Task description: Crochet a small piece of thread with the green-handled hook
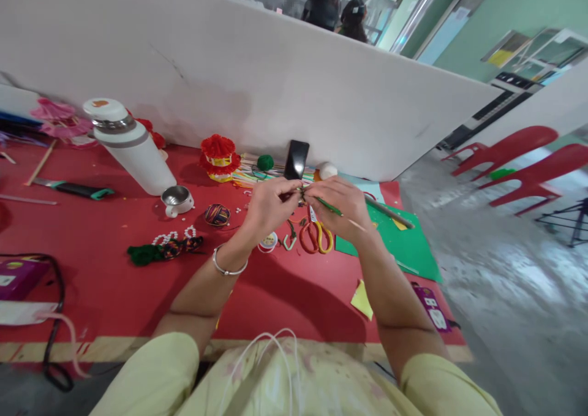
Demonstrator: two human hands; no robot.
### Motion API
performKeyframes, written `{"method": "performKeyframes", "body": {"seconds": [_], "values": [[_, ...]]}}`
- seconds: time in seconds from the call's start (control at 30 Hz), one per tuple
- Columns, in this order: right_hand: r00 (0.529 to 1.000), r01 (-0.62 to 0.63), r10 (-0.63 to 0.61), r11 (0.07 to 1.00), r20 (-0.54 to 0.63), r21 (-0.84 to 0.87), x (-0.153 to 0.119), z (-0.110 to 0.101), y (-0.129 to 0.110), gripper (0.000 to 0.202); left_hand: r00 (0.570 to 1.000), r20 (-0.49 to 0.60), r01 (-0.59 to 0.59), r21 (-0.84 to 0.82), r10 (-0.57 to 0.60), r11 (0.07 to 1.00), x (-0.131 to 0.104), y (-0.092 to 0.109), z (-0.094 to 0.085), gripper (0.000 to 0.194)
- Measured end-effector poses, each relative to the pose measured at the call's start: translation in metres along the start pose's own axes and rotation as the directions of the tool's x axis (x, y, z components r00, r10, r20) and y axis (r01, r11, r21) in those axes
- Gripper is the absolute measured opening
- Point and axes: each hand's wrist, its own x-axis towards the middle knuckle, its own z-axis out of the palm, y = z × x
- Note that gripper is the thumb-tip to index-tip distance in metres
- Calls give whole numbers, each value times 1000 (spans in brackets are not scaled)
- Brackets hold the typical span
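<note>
Above the middle of the table, my left hand [274,206] and my right hand [339,204] meet with their fingertips together. A thin crochet hook [329,207], green with a pale end, lies in my right hand and slants back across it. Between the fingertips is a small dark piece of yarn work [302,193], pinched by my left hand and mostly hidden. Scissors [316,237] with red and yellow handles lie just below. A multicoloured yarn ball [217,215] sits to the left, and a small spool [268,241] lies under my left wrist.
A white flask [133,149] and its metal cup [177,200] stand at left. Behind my hands are a phone [296,158], a green yarn ball [265,162] and a red frilled ornament [218,157]. Green sheet [413,244] lies right; a white partition [257,73] rises behind.
</note>
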Motion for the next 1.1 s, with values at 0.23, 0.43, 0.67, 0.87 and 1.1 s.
{"method": "performKeyframes", "body": {"seconds": [0.23, 0.43, 0.67, 0.87, 1.1], "values": [[968, -149, 160, 986, -195, 69, -10, 19, -22, 16, 999, -42, -1, 124, 6, 992, 1, 2, -3, 25], [929, -302, 355, 890, -101, 341, -5, 2, -16, 10, 999, 13, -37, 109, 36, 993, 3, 1, -9, 27], [943, -295, 329, 892, -46, 342, -4, 0, -10, 8, 997, -2, -75, 145, 76, 987, 2, 3, -9, 25], [952, -279, 304, 914, -39, 295, 1, -2, -13, 9, 998, 2, -67, 165, 68, 984, 2, 3, -9, 25], [959, -260, 281, 925, -38, 278, 1, -2, -15, 10, 998, -6, -67, 184, 69, 981, 2, 4, -10, 25]]}}
